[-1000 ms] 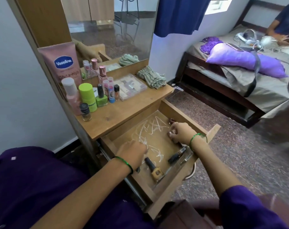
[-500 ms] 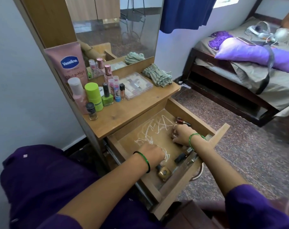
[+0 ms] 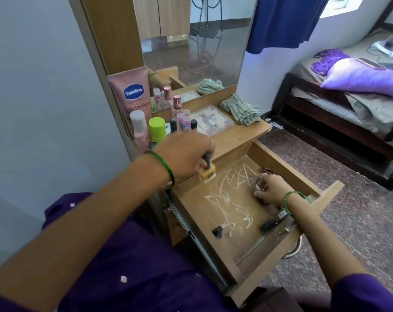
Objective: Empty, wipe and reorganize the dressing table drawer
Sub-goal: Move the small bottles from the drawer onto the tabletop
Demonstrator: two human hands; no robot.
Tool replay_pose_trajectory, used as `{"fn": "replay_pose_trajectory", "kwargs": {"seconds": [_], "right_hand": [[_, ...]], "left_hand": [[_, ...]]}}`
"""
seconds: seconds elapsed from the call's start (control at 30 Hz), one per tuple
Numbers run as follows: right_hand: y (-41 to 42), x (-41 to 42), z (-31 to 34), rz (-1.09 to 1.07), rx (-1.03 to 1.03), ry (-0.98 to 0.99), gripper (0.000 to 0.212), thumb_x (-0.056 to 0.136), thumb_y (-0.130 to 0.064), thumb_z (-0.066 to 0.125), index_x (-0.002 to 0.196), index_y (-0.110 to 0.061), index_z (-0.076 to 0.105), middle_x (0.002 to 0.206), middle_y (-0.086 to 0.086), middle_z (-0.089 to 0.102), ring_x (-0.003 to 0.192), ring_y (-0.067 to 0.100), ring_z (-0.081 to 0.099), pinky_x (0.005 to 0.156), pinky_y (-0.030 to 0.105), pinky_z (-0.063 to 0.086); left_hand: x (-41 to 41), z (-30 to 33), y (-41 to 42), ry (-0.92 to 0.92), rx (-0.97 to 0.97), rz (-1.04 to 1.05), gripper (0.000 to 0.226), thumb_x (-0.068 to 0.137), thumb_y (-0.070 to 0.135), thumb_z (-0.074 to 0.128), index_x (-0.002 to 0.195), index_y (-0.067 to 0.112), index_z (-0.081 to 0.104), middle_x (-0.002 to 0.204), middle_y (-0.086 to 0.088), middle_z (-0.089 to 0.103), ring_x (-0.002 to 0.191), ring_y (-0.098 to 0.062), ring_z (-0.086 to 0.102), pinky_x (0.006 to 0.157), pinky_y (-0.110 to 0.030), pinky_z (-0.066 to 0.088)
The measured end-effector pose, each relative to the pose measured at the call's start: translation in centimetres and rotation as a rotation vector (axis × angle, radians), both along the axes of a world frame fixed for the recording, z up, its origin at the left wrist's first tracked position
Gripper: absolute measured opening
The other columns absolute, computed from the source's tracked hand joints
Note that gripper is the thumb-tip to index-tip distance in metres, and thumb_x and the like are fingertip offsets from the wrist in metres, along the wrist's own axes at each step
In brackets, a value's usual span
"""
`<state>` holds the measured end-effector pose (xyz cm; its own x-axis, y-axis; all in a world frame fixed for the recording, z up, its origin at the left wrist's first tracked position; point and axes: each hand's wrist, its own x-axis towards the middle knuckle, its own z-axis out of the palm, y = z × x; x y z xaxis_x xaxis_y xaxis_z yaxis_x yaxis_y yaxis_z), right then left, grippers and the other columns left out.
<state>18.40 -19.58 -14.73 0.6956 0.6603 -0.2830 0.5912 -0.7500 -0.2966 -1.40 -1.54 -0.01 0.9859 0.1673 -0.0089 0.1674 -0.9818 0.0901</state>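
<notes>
The left hand (image 3: 186, 156) grips a small tan bottle (image 3: 207, 173) by its dark cap, above the drawer's back edge. The right hand (image 3: 269, 188) is inside the open drawer (image 3: 254, 264), fingers curled round small shiny items at its far side. On the chalk-scrawled drawer floor lie a black cap (image 3: 217, 231) and a dark tube (image 3: 268, 224). The tabletop (image 3: 236, 140) above holds bottles, a clear box (image 3: 211, 120) and a striped cloth (image 3: 240, 109).

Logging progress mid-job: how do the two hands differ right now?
The left hand is raised over the tabletop edge, gripping a small gold bottle by its dark cap; the right hand is down inside the drawer, fingers curled on small items. Both wear green bangles.
</notes>
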Motion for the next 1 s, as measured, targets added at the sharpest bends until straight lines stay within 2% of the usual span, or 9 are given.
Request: {"fn": "replay_pose_trajectory", "kwargs": {"seconds": [0.17,0.33,0.43,0.5,0.57,0.67,0.77,0.9,1.0], "right_hand": [[-0.1,0.2,-0.1,0.002,0.031,0.029,0.046,0.083,-0.026,0.068,0.124,-0.011,0.053,0.111,0.01,0.063,0.099,0.024,0.06,0.088,0.031,0.049],[-0.2,-0.1,0.6,-0.054,0.306,0.188,0.034,0.078,-0.009,0.074,0.107,-0.015,0.057,0.088,0.006,0.061,0.077,0.019,0.059,0.058,0.023,0.055],[0.0,-0.9,1.4,-0.079,0.508,0.341,0.033,0.073,-0.001,0.076,0.094,-0.018,0.057,0.08,0.006,0.057,0.071,0.019,0.056,0.052,0.022,0.054],[0.6,-1.8,2.1,-0.047,0.582,0.413,0.032,0.071,0.002,0.077,0.088,-0.016,0.057,0.08,0.007,0.057,0.072,0.019,0.057,0.057,0.017,0.053],[1.3,-2.8,2.8,-0.045,0.645,0.52,0.029,0.07,0.001,0.078,0.09,-0.012,0.06,0.079,0.007,0.062,0.076,0.019,0.06,0.07,0.02,0.054],[2.2,-4.6,4.1,-0.075,0.773,0.754,0.024,0.075,0.002,0.072,0.092,-0.012,0.063,0.073,0.0,0.068,0.07,0.013,0.064,0.067,0.024,0.053],[3.0,-6.2,5.5,-0.076,0.845,0.92,0.024,0.072,-0.004,0.072,0.093,-0.013,0.065,0.08,0.003,0.07,0.072,0.013,0.063,0.06,0.021,0.048],[4.0,-7.5,7.3,-0.069,0.863,1.072,0.028,0.075,-0.006,0.067,0.102,-0.007,0.063,0.087,0.008,0.07,0.074,0.015,0.065,0.061,0.024,0.052],[4.7,-8.2,8.0,-0.042,0.841,1.141,0.026,0.08,-0.004,0.063,0.106,-0.002,0.063,0.087,0.011,0.068,0.069,0.017,0.064,0.056,0.023,0.055]], "left_hand": [[0.1,3.0,3.7,0.034,0.072,0.088,0.021,0.084,0.018,0.068,0.104,0.02,0.068,0.106,-0.002,0.064,0.098,-0.021,0.06,0.085,-0.039,0.051],[0.3,3.2,5.5,0.108,0.105,0.148,0.017,0.083,0.017,0.069,0.1,0.016,0.068,0.1,-0.004,0.067,0.09,-0.021,0.062,0.075,-0.03,0.053],[0.4,3.1,5.9,0.148,0.116,0.184,0.021,0.083,0.02,0.07,0.103,0.014,0.068,0.101,-0.004,0.067,0.089,-0.02,0.062,0.071,-0.027,0.049],[0.6,3.0,6.1,0.168,0.106,0.201,0.018,0.083,0.018,0.069,0.101,0.012,0.068,0.098,-0.005,0.067,0.084,-0.018,0.06,0.066,-0.025,0.048],[0.6,2.9,6.3,0.185,0.103,0.21,0.014,0.084,0.015,0.068,0.097,0.011,0.068,0.092,-0.003,0.067,0.078,-0.015,0.057,0.059,-0.021,0.043],[0.7,2.8,6.3,0.198,0.114,0.217,0.011,0.084,0.014,0.066,0.094,0.011,0.069,0.09,-0.002,0.067,0.077,-0.015,0.057,0.064,-0.025,0.047],[0.7,2.9,6.0,0.209,0.146,0.225,0.009,0.085,0.013,0.065,0.093,0.013,0.068,0.088,-0.001,0.064,0.082,-0.018,0.06,0.066,-0.027,0.047],[0.5,2.9,5.8,0.227,0.177,0.215,0.004,0.085,0.013,0.063,0.084,0.016,0.064,0.091,-0.003,0.066,0.086,-0.021,0.063,0.072,-0.032,0.054],[0.4,2.9,5.7,0.247,0.209,0.216,0.014,0.085,0.012,0.062,0.076,0.021,0.057,0.088,-0.001,0.06,0.087,-0.023,0.063,0.077,-0.038,0.056]]}}
